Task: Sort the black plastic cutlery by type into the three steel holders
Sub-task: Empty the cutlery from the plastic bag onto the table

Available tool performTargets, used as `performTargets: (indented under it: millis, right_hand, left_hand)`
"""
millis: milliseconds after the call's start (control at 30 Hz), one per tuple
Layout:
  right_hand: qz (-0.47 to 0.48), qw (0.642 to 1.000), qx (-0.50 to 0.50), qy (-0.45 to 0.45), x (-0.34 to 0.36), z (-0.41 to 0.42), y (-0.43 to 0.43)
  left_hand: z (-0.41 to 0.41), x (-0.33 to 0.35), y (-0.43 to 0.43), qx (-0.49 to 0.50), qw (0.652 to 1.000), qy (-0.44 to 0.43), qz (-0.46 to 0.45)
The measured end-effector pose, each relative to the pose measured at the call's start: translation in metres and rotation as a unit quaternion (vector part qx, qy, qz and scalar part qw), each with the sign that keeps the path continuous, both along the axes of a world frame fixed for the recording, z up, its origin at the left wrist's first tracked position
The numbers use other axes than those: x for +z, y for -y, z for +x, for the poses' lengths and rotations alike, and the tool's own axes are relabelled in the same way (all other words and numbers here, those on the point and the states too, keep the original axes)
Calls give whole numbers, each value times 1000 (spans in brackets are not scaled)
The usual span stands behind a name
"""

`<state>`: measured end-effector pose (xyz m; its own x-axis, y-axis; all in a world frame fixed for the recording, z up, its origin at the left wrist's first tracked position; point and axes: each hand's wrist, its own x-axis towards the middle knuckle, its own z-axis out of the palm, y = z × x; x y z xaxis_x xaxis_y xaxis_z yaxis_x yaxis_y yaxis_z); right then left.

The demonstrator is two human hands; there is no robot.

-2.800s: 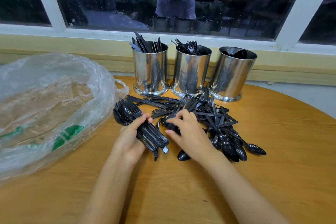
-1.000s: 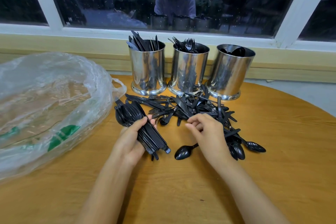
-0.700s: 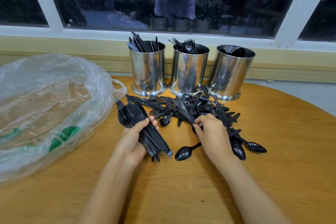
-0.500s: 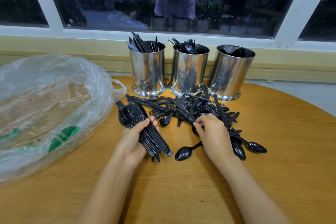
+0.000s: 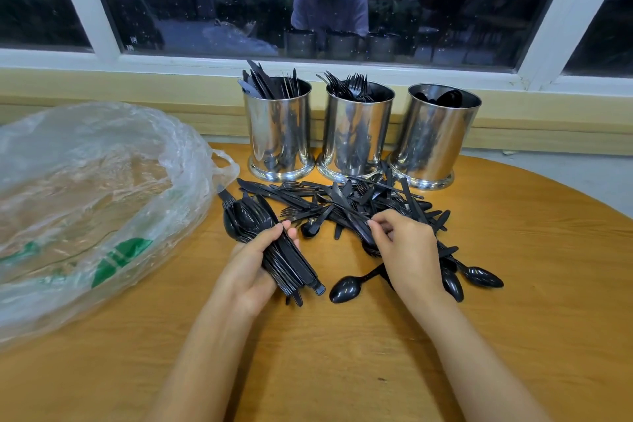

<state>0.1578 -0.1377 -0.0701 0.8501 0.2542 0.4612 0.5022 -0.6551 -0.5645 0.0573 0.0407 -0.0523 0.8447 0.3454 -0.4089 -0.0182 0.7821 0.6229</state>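
Inspection found left hand (image 5: 251,271) gripping a black plastic cutlery bundle (image 5: 291,265), right hand (image 5: 409,250) pinching one piece (image 5: 356,219) in the loose heap (image 5: 308,197) before three cylindrical steel holders (image 5: 356,134); advised lifting singly, checking type.

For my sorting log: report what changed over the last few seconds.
The right hand shifted rightward over the loose pile, uncovering the front spoon, and now pinches a piece there. The left hand keeps its grip on its bundle; the three holders and plastic bag stayed put.
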Motion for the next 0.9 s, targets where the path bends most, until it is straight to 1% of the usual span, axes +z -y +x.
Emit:
performTargets:
  millis: [67, 133, 167, 233, 400, 467, 533, 600, 667, 767, 833, 900]
  right_hand:
    - [112, 993, 26, -1, 7, -8, -2]
    - [215, 974, 68, 8, 14, -19, -6]
    - [242, 966, 92, 23, 16, -25, -8]
    - [251, 956, 137, 59, 16, -34, -15]
    - [180, 954, 213, 111, 1, -45, -27]
    - [146, 951, 249, 106, -5, -45, -29]
    - [116, 947, 288, 80, -10, -44, -30]
    - [96, 947, 299, 65, -9, -43, -30]
    - [94, 953, 283, 59, -6, -40, -26]
    - [85, 976, 196, 51, 0, -27, -18]
    - [40, 992, 114, 32, 1, -13, -12]
    - [-48, 998, 52, 3, -2, -3, -5]
  left_hand:
    - [0, 0, 0, 2, 1000, -1, -4]
    - [1, 1, 2, 1, 1000, 0, -11]
    - [0, 2, 3, -2, 1000, 1, -12]
    - [1, 2, 5, -7, 1000, 8, -9]
    - [0, 3, 3, -12, 1000, 22, 5]
    - [0, 2, 1, -9, 1000, 12, 21]
    - [1, 0, -4, -2, 1000, 11, 8]
    - [1, -2, -8, -2, 1000, 24, -8]
    - [2, -4, -10, 3, 1000, 27, -13]
    - [3, -2, -8, 11, 999, 28, -29]
    - [2, 0, -4, 12, 999, 30, -41]
    - [1, 2, -1, 9, 998, 29, -46]
